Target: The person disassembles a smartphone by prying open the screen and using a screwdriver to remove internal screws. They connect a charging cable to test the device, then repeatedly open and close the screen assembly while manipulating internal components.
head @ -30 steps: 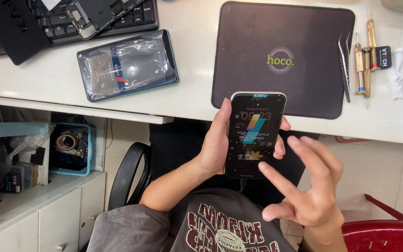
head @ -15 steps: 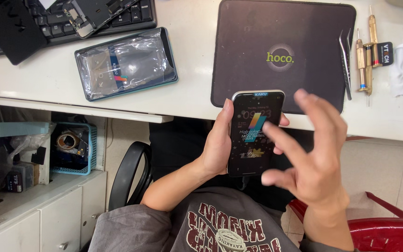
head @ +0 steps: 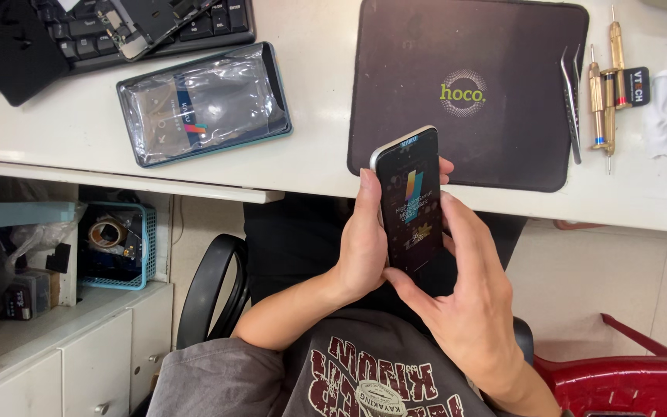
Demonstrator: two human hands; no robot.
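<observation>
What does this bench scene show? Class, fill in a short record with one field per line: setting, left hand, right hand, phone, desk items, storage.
setting: white desk seen from above by a seated person
left hand: left hand grips the phone's left edge
right hand: right hand closes on the phone's lower right edge
phone: phone tilted, screen lit, held in front of the desk edge
desk items: dark mat, tweezers, gold screwdrivers, wrapped phone, keyboard
storage: blue basket on the low cabinet

Phone between both hands, before the mat; wrapped phone left, probably screwdrivers right.
</observation>
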